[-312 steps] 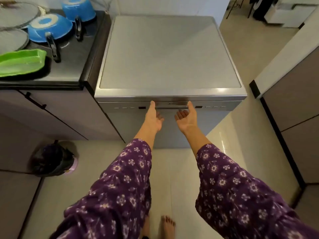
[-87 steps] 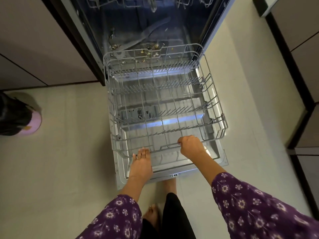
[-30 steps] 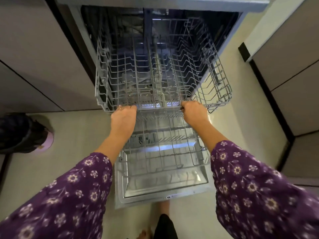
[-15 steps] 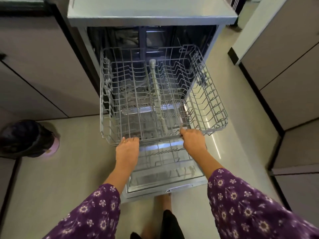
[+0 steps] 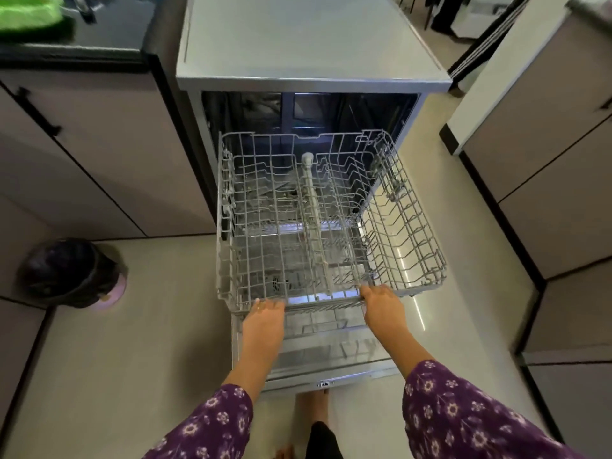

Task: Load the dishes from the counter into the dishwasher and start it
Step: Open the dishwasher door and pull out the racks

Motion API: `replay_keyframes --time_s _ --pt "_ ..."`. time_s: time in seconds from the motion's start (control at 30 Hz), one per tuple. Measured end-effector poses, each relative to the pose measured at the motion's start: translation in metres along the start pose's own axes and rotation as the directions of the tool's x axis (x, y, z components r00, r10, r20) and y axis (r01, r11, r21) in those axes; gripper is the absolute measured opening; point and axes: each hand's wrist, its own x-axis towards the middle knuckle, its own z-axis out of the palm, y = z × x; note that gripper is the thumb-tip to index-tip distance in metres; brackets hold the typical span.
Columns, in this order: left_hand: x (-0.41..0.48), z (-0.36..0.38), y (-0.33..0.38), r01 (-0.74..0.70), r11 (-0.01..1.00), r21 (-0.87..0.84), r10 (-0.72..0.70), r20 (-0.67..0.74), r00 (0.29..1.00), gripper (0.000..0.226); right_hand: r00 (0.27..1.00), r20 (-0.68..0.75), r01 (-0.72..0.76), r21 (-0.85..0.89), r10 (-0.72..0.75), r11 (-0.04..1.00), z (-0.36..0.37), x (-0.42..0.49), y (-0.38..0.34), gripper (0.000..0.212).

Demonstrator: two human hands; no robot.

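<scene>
Two racks out | left hand [image 5: 264, 321]; right hand [image 5: 381, 307] | each grasps upper rack [image 5: 410, 233] front rim; lower rack [image 5: 331, 324] beneath

Dark counter [image 5: 109, 28] — on it a blurred green dish [image 5: 29, 11], perhaps a tray

We see purple sleeves [image 5: 205, 425] sprinkled with small pale flowers, and a pale grey wire rack [image 5: 407, 226] in a silver-grey dishwasher [image 5: 308, 41]. On the black worktop [image 5: 109, 24] lies a bright green dish [image 5: 29, 11]; the cabinets [image 5: 99, 154] are taupe with black handles [image 5: 39, 111], the floor [image 5: 132, 359] pale beige
</scene>
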Motion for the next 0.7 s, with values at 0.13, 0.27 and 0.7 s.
replay_keyframes --time_s 0.13,0.27,0.7 --pt "0.003 0.001 0.004 0.101 0.995 0.026 -0.102 0.062 0.993 0.046 0.998 0.068 -0.005 -0.037 0.007 0.999 -0.008 0.002 -0.002 0.048" --pt "0.002 -0.008 -0.001 0.054 0.997 0.058 -0.061 0.126 0.99 0.053 0.986 0.168 0.018 -0.168 0.011 0.986 -0.02 0.003 -0.012 0.046" --pt "0.007 -0.151 0.0 0.09 0.981 -0.171 -0.07 0.118 0.991 0.042 0.956 0.236 0.178 0.003 -0.173 0.984 -0.153 0.001 -0.084 0.041"
